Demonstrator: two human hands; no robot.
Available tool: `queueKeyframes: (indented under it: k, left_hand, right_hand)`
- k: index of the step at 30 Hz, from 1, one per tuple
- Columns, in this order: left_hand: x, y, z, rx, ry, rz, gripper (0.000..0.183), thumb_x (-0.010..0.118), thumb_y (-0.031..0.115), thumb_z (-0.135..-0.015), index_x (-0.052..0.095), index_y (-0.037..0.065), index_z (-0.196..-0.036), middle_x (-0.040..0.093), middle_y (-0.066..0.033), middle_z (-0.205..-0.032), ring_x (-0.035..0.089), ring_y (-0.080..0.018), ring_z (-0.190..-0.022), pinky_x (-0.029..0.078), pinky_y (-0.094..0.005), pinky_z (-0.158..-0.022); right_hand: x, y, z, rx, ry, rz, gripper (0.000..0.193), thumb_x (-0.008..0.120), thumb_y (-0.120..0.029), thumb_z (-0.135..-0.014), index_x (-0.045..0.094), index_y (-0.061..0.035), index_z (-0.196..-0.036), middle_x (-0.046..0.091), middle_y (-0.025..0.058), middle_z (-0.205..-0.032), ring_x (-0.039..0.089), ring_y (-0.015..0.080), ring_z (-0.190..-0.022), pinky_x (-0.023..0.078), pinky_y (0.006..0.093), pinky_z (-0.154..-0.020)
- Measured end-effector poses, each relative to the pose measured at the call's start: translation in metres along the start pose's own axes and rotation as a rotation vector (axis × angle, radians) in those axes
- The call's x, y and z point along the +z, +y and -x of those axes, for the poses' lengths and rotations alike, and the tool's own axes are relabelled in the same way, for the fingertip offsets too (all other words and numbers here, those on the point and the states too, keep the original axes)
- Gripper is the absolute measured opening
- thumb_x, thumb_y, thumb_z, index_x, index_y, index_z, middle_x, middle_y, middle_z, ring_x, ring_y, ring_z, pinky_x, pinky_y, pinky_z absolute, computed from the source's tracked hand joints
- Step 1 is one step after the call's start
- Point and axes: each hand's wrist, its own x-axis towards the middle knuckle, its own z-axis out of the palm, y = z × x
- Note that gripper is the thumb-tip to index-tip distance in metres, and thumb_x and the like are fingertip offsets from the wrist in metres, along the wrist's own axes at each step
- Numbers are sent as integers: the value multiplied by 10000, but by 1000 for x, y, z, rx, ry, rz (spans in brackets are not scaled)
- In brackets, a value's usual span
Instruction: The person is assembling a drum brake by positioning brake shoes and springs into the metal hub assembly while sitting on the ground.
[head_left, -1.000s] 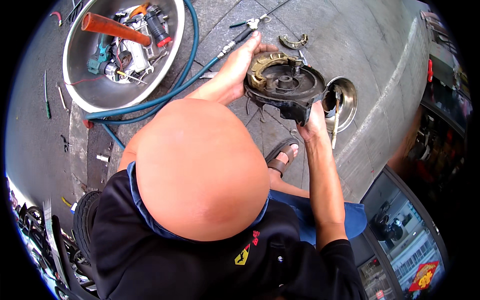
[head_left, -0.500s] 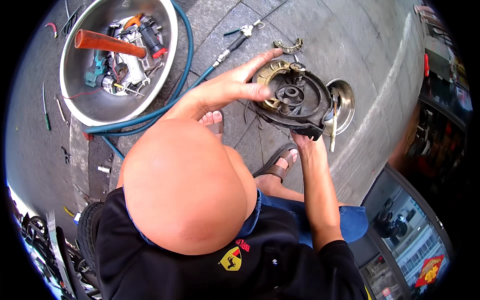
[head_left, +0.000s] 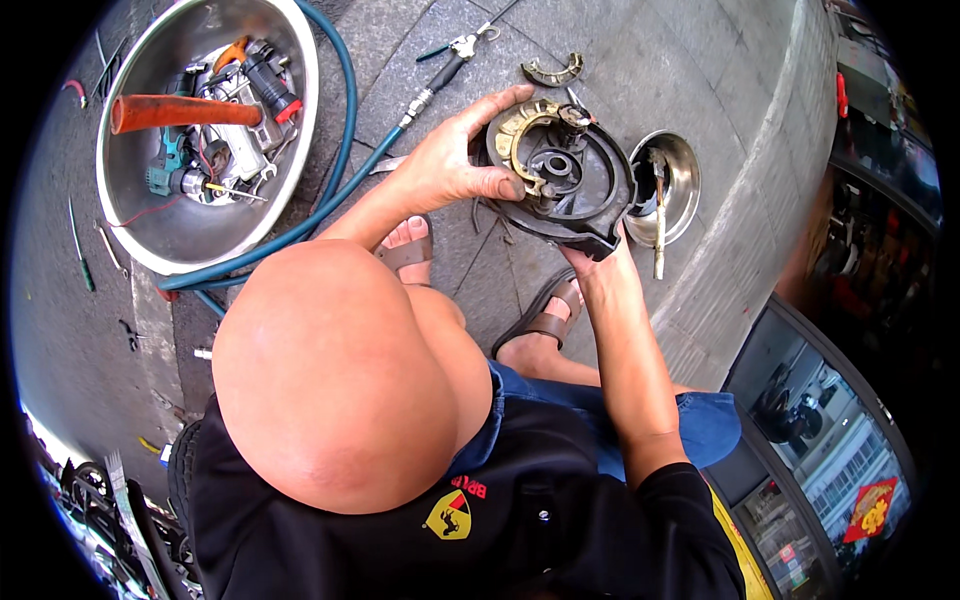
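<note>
While our left hand spans the brake shoe, thumb and fingers wide, and our right hand, its grip hidden, supports the plate above the paving, we could see the brake shoe slip loose if our thumb presses unevenly.

Place: open-air repair workshop on paving, beside a glass door. Evidence: metal bowl of tools, power drill, blue hose, dirty machine part held, motorbikes lower left.
</note>
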Motion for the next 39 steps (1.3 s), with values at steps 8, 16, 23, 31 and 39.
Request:
queueKeyframes:
  k: [8, 16, 23, 31, 39]
  left_hand:
    - [-6, 2, 3, 53, -11, -185, 1244, 877, 552, -508, 314, -8, -1466, 374, -141, -1480, 347, -240, -1383, 243, -360, -1154]
    - [-9, 5, 2, 20, -22, -249, 1142, 787, 605, -615, 330, -13, -1459, 380, -181, -1475, 345, -271, -1386, 238, -374, -1154]
    - [-16, -3, 8, 25, -81, -223, 1195, 800, 606, -604, 276, -19, -1478, 299, -184, -1523, 273, -276, -1423, 187, -374, -1170]
    - [-19, 9, 7, -29, -146, -238, 1192, 861, 467, -572, 263, -14, -1484, 317, -165, -1518, 287, -249, -1418, 206, -353, -1167]
    - [-9, -2, 8, -25, 24, -114, 1234, 858, 529, -549, 257, -6, -1486, 365, -142, -1478, 339, -244, -1384, 249, -347, -1146]
  right_hand:
    - [-3, 4, -7, -16, -39, 26, 382, 434, -284, -1014, 494, -61, -1319, 592, 93, -1266, 585, 210, -1135, 493, 356, -995]
    - [-6, 8, -7, 15, 2, -10, 359, 449, -274, -1006, 520, -57, -1284, 609, 96, -1237, 623, 219, -1075, 532, 377, -948]
    - [5, 11, -4, -8, 125, 75, 372, 453, -300, -1003, 524, -61, -1280, 609, 101, -1242, 625, 218, -1077, 534, 372, -946]
    - [8, 14, -1, -12, 143, 71, 378, 473, -300, -997, 518, -57, -1283, 610, 92, -1236, 622, 210, -1084, 535, 354, -945]
    - [3, 13, -11, 19, 173, 32, 393, 461, -347, -1000, 545, -54, -1248, 622, 88, -1221, 626, 209, -1076, 527, 366, -954]
